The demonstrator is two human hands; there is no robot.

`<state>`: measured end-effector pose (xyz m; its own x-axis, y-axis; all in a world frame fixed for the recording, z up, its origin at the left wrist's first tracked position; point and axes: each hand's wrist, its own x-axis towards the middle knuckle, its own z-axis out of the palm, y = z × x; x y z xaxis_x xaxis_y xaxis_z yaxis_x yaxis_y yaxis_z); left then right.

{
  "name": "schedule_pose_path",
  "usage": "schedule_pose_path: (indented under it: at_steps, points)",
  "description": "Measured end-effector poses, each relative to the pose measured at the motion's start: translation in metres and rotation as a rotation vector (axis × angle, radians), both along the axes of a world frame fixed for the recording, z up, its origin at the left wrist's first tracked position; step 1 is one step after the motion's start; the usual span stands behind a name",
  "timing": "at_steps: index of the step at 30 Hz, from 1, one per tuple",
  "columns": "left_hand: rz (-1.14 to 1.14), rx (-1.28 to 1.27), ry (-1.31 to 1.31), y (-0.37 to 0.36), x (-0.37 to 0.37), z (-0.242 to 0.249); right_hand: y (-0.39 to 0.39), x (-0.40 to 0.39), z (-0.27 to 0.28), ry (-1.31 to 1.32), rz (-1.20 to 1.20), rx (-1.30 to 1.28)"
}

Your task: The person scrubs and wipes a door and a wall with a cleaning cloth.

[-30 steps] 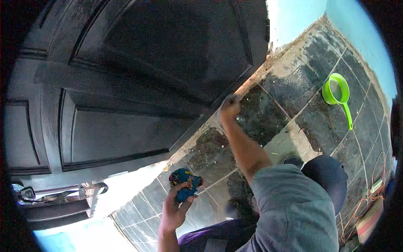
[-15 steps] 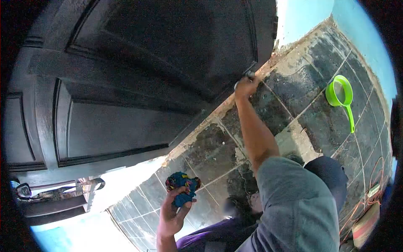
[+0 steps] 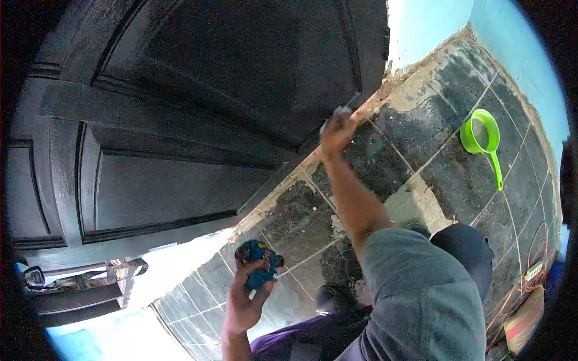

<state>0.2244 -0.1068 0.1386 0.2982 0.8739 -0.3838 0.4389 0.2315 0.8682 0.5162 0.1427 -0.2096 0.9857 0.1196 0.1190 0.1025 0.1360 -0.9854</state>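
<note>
My left hand (image 3: 244,307) is closed around a crumpled blue cloth (image 3: 257,278) with a multicoloured pattern. It holds the cloth up over the tiled floor, apart from the door. My right hand (image 3: 337,137) reaches out to the bottom edge of a dark panelled door (image 3: 241,108). Its fingers are closed on a small whitish piece (image 3: 342,112), which is pressed to or very near the door's lower rail. Blur hides what kind of thing that piece is.
A light green dipper (image 3: 481,133) stands on the dark tiled floor (image 3: 415,138) at the right. An orange cord (image 3: 512,307) with a pale socket block (image 3: 533,271) lies at the lower right. Light blue walls (image 3: 518,66) border the floor. A dark rack (image 3: 78,301) stands at lower left.
My right hand has slid a little to the left and down along the door's bottom edge, still holding the whitish piece. The left hand keeps the cloth, barely moved.
</note>
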Motion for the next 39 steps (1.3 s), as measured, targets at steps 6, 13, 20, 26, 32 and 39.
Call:
schedule_pose_path:
  at_steps: [6,13,20,26,32,39]
  points:
    - [-0.052,-0.029,0.016,0.013,0.021,-0.010,-0.022,-0.072,-0.019,-0.201,0.144,0.066]
    - [-0.033,-0.027,0.003,0.000,0.014,0.009,-0.009,0.007,0.001,-0.079,0.101,-0.133]
    - [-0.017,-0.066,-0.010,0.011,0.023,-0.009,-0.016,-0.045,-0.058,0.131,0.395,0.144]
    - [0.045,-0.073,-0.055,-0.005,0.018,0.011,-0.013,0.006,0.006,-0.091,0.099,-0.020]
    - [-0.115,-0.041,0.041,0.001,0.023,-0.005,-0.052,-0.088,-0.012,-0.270,0.434,-0.126]
    - [-0.042,-0.046,-0.037,-0.007,0.030,0.009,-0.008,-0.032,0.062,0.314,0.191,0.072]
